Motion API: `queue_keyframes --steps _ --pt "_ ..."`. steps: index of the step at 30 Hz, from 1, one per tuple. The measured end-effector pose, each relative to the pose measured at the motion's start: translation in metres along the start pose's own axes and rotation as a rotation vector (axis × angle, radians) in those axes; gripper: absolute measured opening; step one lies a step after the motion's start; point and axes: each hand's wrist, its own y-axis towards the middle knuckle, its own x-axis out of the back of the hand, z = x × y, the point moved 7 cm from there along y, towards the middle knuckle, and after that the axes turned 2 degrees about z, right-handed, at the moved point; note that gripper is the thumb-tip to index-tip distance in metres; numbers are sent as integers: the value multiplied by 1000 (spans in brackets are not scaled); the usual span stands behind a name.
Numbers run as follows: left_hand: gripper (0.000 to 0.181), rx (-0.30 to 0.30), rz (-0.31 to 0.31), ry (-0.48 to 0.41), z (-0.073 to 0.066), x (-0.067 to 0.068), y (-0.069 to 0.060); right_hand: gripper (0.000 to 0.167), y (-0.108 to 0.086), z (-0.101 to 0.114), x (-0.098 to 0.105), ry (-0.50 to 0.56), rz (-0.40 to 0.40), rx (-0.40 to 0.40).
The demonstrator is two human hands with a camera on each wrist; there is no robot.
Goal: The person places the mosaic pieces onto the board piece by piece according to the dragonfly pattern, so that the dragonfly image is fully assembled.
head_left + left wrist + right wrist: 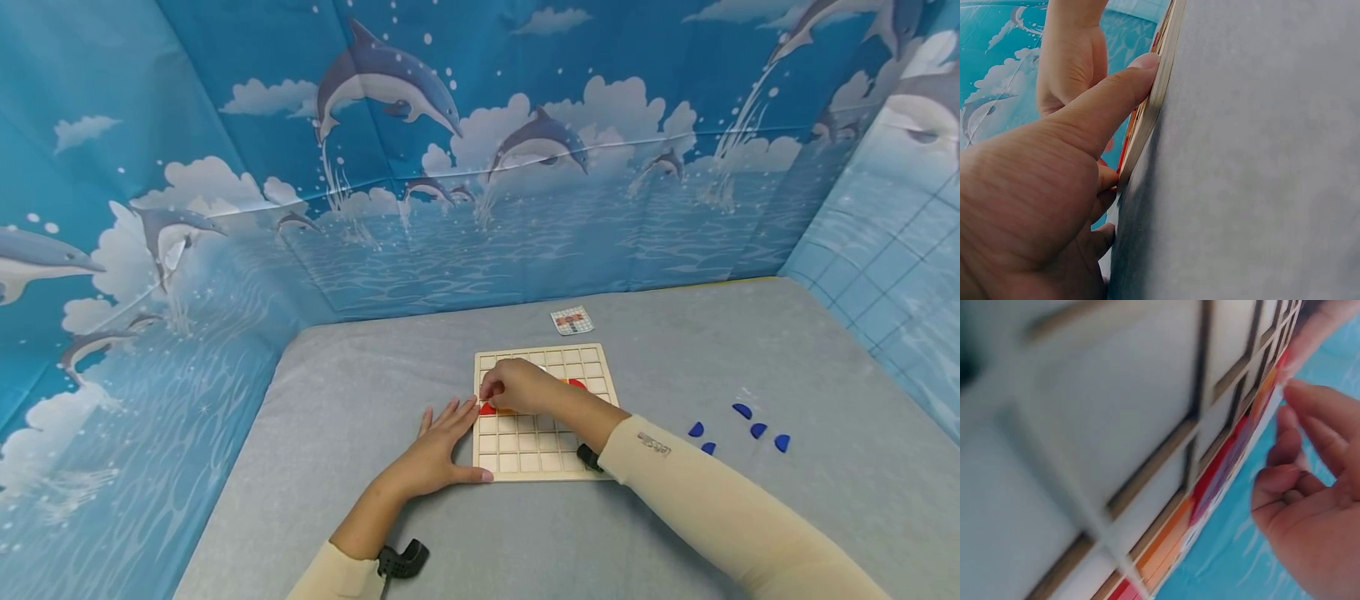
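A square wooden grid board (517, 463) lies on the grey cloth, with red and orange pieces in a row of its cells. My left hand (438, 454) is spread along its left side, the thumb touching the front left corner and the fingertips at the left edge. Over the board's left part, my right hand (517, 386) has bent fingers, their tips close above a red piece (487, 409). In the right wrist view, an orange piece (1163, 540) and a crimson piece (1216, 469) sit in cells. Whether the right fingertips pinch a piece is unclear.
Several blue half-round pieces (758, 430) lie on the cloth right of the board. Behind the board is a small printed pattern card (572, 320). A dolphin-printed blue curtain (480, 242) stands along the back and sides. The right forearm (592, 417) crosses over the board.
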Motion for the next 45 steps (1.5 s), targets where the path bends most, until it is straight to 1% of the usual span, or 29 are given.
queue_keyframes --steps 6,8,11,13,20,25,28,31,35,39,45 --pt "107 11 7 -1 0 0 1 14 -16 -8 14 199 -14 -47" --pt "107 18 10 -1 0 0 1 16 -22 -11 20 230 -29 -60" --pt "107 25 12 -3 0 0 1 19 -33 -14 30 240 -60 -74" --pt "107 26 10 -2 1 0 1 20 -40 -16 37 241 -87 -67" --pt "108 25 1 -13 1 -2 2 21 -74 -28 66 308 -209 -47" --pt "108 28 1 -19 1 -2 2 22 -100 -45 80 333 -259 -89" --pt "108 30 2 -17 1 -2 2 22 -114 -55 88 328 -288 -120" --pt "107 31 2 -20 2 -2 1 22 -128 -64 94 317 -307 -156" --pt "107 28 1 -18 2 -2 1 23 -145 -73 99 311 -317 -183" --pt "107 27 1 -16 2 -2 0 26 -163 -82 102 323 -314 -202" --pt "107 31 5 -27 1 -2 1 33 -189 -102 105 336 -324 -259"
